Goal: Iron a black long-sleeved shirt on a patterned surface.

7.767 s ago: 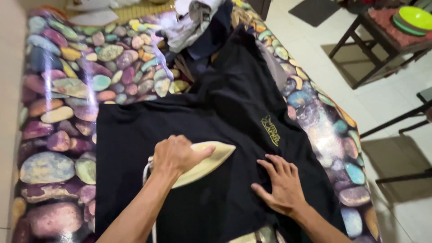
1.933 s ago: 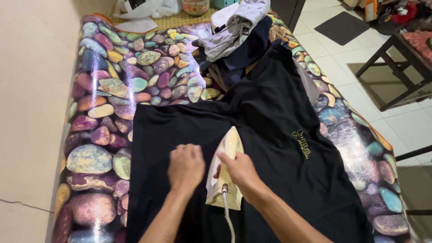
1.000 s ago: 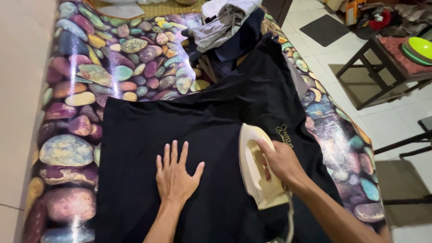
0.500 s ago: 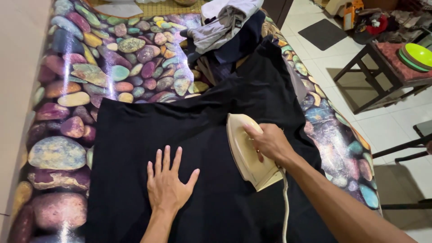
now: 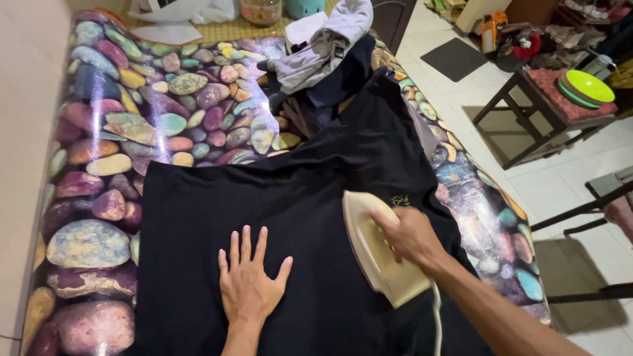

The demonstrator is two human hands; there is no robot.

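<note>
Cream-coloured electric iron (image 5: 379,254) rests flat on black cotton shirt (image 5: 297,217), spread over pebble-patterned glossy counter (image 5: 125,125). Right hand (image 5: 409,234), grip closed around iron's handle, arm angled in from lower right. Left hand (image 5: 249,280) flat, fingers splayed, pressing shirt just beside iron.

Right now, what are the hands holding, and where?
The right hand grips the cream iron by its top handle. The left hand holds nothing; it lies flat on the black shirt.
</note>
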